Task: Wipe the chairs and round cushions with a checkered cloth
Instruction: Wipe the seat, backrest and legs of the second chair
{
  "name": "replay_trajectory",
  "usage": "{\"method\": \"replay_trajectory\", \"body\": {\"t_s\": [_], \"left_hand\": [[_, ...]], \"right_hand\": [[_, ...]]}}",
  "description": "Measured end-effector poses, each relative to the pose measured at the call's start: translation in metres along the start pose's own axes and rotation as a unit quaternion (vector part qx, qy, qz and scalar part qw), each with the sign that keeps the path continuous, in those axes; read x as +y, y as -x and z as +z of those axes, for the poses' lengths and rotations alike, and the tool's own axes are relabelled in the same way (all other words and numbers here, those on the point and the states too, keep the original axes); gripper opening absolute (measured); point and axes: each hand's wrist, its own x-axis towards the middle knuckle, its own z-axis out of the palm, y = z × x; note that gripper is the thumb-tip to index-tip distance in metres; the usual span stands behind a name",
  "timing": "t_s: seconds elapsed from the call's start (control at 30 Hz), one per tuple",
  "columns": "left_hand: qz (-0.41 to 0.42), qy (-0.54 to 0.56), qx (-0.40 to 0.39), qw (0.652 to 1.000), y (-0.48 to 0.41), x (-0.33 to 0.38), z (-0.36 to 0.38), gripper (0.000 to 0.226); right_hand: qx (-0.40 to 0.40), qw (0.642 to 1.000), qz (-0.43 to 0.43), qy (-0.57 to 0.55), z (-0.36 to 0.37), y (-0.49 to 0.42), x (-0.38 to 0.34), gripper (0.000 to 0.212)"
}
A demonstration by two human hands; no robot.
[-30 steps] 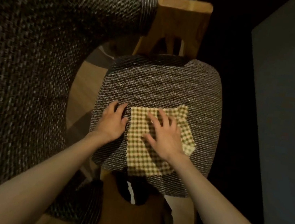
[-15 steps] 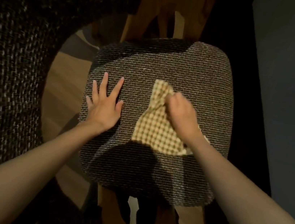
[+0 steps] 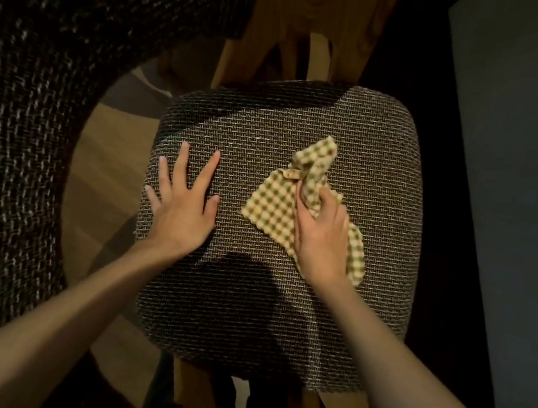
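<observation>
A chair with a grey woven seat cushion (image 3: 246,304) fills the middle of the head view. On the seat's right half lies a yellow checkered cloth (image 3: 272,209), bunched up at its far corner. My right hand (image 3: 320,235) grips that bunched part, thumb and fingers curled round the fabric, while the rest of the cloth lies on the seat under my palm. My left hand (image 3: 183,202) rests flat on the seat's left side, fingers spread and straight. The wooden chair back (image 3: 305,32) rises behind the seat.
A large dark woven cushion or upholstered piece (image 3: 35,84) curves round the left and top left. Wooden floor (image 3: 106,174) shows between it and the chair. A grey-blue surface (image 3: 520,204) stands at the right beyond a dark gap.
My right hand went from lying flat on the spread cloth to gathering and gripping it, drawing it to the right. My left hand spread its fingers flat on the seat.
</observation>
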Motion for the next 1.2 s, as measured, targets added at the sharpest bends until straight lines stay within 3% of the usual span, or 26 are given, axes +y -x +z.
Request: {"method": "replay_trajectory", "body": {"t_s": [0.07,0.13,0.2,0.3,0.37,0.67,0.8,0.87,0.93,0.97,1.03,1.13,1.2], "left_hand": [[0.001,-0.005,-0.002,1.0,-0.001,-0.001,-0.001,0.064],[-0.003,-0.005,-0.005,1.0,-0.001,0.0,-0.001,0.064],[-0.005,-0.002,-0.005,1.0,-0.002,0.0,-0.001,0.064],[-0.007,0.005,-0.006,1.0,-0.004,0.0,0.0,0.064],[-0.012,0.016,-0.001,1.0,-0.005,0.0,-0.002,0.065],[-0.06,0.047,-0.005,0.997,-0.006,-0.007,-0.016,0.068],[-0.11,0.063,-0.001,0.992,-0.001,-0.012,-0.013,0.069],[-0.121,0.058,-0.003,0.991,0.0,-0.01,-0.011,0.069],[-0.111,0.053,-0.006,0.992,-0.002,-0.006,-0.011,0.068],[-0.1,0.045,-0.008,0.994,-0.002,-0.003,-0.012,0.067],[-0.078,0.024,-0.014,0.997,-0.002,-0.001,-0.011,0.067],[-0.065,0.007,-0.013,0.998,-0.001,-0.001,-0.009,0.068],[-0.059,-0.001,-0.007,0.998,-0.002,-0.002,-0.007,0.067]], "right_hand": [[0.012,0.999,-0.03,-0.005,0.003,-0.016,0.008,0.075],[0.051,0.998,-0.014,-0.019,-0.002,-0.039,0.013,0.066],[0.073,0.994,0.078,0.002,-0.012,-0.064,0.022,0.05],[0.093,0.962,0.256,0.008,-0.02,-0.092,0.025,0.057],[0.09,0.962,0.258,0.009,-0.016,-0.093,0.01,0.065],[0.116,0.99,0.078,-0.03,-0.005,-0.078,-0.012,0.046],[0.075,0.989,-0.118,-0.044,0.007,-0.086,-0.068,0.059],[0.062,0.971,-0.23,-0.017,0.008,-0.096,-0.076,0.046],[0.05,0.963,-0.265,0.005,0.001,-0.108,-0.061,0.023],[0.046,0.973,-0.225,0.012,-0.007,-0.112,-0.048,0.015],[0.049,0.997,-0.042,0.042,-0.02,-0.11,-0.007,0.016],[0.124,0.969,0.209,0.04,-0.03,-0.092,0.031,0.036],[0.153,0.95,0.273,-0.024,-0.025,-0.096,0.011,0.05]]}}
